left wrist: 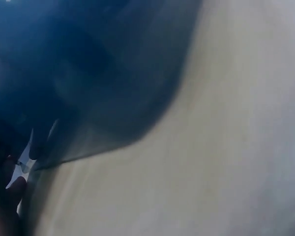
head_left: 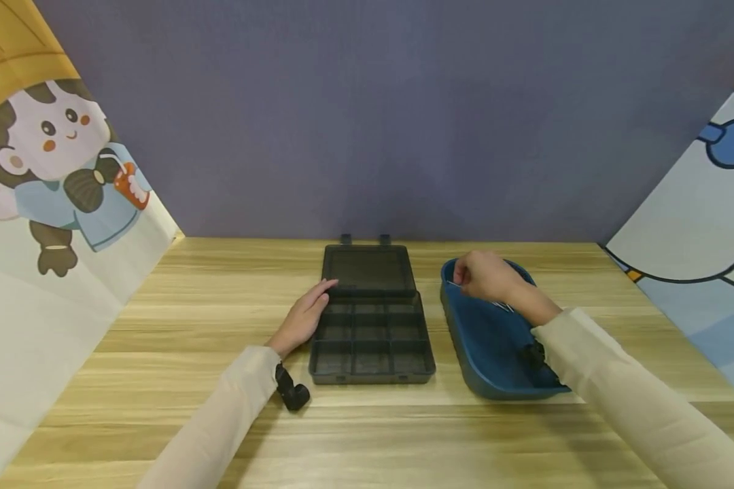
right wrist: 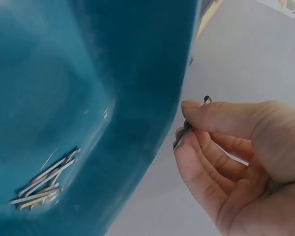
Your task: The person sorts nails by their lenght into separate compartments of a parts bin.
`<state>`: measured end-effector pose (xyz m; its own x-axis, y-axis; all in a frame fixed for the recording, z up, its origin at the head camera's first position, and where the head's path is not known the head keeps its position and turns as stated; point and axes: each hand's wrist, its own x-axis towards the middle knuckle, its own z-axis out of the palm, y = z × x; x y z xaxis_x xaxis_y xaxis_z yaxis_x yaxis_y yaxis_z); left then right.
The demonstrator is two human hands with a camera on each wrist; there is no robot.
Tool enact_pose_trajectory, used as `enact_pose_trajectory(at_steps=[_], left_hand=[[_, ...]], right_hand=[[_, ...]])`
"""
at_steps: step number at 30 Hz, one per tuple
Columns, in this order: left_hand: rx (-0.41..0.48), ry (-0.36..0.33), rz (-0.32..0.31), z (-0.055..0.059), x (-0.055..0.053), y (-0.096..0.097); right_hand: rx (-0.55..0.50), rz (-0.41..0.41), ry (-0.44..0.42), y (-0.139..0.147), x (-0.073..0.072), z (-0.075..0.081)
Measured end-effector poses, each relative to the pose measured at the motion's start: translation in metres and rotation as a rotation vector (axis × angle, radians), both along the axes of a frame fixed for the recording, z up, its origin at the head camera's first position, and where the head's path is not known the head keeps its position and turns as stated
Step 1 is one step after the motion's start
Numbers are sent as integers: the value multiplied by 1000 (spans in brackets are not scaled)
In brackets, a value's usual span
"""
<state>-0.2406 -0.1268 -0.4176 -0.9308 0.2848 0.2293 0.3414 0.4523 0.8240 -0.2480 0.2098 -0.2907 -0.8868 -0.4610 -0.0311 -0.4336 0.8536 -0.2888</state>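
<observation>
My right hand (head_left: 488, 275) pinches a thin metal nail (right wrist: 186, 129) between thumb and fingertips, over the far end of the blue bin (head_left: 492, 346). Inside that bin lies a small pile of silver nails (right wrist: 48, 178), with brass-coloured pieces among them. My left hand (head_left: 301, 318) rests against the left side of a dark see-through compartment box (head_left: 373, 377), its fingers extended towards the hinge. The box's lid (head_left: 370, 267) is folded back flat behind it, and no contents show in the compartments. The left wrist view is blurred, with a dark blue shape across its upper left.
A wooden tabletop (head_left: 220, 299) carries the box at the middle and the bin to its right. Behind it stands a grey-blue panel (head_left: 373, 122); cartoon-printed panels flank both sides. Black wrist cameras hang at both cuffs, the right one low inside the bin's outline.
</observation>
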Motion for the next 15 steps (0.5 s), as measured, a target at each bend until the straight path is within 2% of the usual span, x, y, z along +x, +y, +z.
enact_pose_trajectory(at_steps=[3,6,11,15], left_hand=[[13,19,51,-1,1,1],[21,22,73,1,3,0],[35,-52,27,5,10,0],[18,-69,-18,5,14,3]], right_hand=[[-14,13,-10,-9,4,1],[-20,29,-4,-18,5,2],[-26,44,-11,-28,3,3],[-32,52,-31,-35,3,3]])
